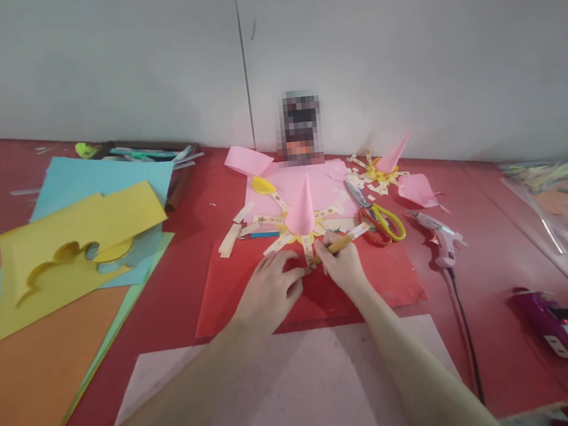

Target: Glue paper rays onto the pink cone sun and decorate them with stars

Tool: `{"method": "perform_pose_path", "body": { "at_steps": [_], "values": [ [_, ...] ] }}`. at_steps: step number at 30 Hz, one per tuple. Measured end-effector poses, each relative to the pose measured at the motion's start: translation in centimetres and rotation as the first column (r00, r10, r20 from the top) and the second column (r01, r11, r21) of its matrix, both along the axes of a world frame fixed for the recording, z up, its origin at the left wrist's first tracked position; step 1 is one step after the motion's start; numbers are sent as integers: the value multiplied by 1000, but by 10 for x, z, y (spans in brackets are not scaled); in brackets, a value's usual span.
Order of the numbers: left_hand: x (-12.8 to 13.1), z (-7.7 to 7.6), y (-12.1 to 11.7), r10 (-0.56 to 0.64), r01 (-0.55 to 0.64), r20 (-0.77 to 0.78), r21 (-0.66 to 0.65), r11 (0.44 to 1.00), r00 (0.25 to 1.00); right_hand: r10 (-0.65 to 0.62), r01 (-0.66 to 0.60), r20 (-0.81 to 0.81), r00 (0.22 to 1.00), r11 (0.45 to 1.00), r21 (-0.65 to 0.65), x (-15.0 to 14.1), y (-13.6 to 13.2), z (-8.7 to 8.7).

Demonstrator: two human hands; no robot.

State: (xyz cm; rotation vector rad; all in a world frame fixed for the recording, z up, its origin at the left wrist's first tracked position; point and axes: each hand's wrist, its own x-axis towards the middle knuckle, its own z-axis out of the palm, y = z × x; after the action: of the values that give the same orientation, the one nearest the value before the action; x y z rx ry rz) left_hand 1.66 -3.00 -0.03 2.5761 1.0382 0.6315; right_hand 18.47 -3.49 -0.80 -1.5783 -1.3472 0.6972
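Note:
My right hand [341, 261] grips a yellow pen [341, 241] with a pale rear end, its tip down at the lower end of a cream paper strip [308, 247]. Beside it, my left hand [271, 284] has curled fingers, with thumb and forefinger pinched at that same strip end. Dark marks show on the strip. It hangs off a yellow paper piece [297, 237] from which several marked strips spread like rays. A pink paper cone [301, 210] stands upright on its middle. All this lies across pink sheets and a red sheet [253, 310].
Scissors [388, 223] with yellow and red handles lie right of the cone. Farther right are a corded glue gun [445, 241] and a purple power socket [556, 327]. A second cone [394, 155] stands behind. Cut yellow paper [64, 227] lies left.

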Motion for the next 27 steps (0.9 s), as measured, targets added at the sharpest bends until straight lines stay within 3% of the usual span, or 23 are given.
{"method": "perform_pose_path", "body": {
  "at_steps": [27],
  "values": [
    [0, -1, 0, -2, 2, 6, -5, 1000, 1000, -15, 17, 24, 1000, 998, -58, 1, -1, 2]
  ]
}}
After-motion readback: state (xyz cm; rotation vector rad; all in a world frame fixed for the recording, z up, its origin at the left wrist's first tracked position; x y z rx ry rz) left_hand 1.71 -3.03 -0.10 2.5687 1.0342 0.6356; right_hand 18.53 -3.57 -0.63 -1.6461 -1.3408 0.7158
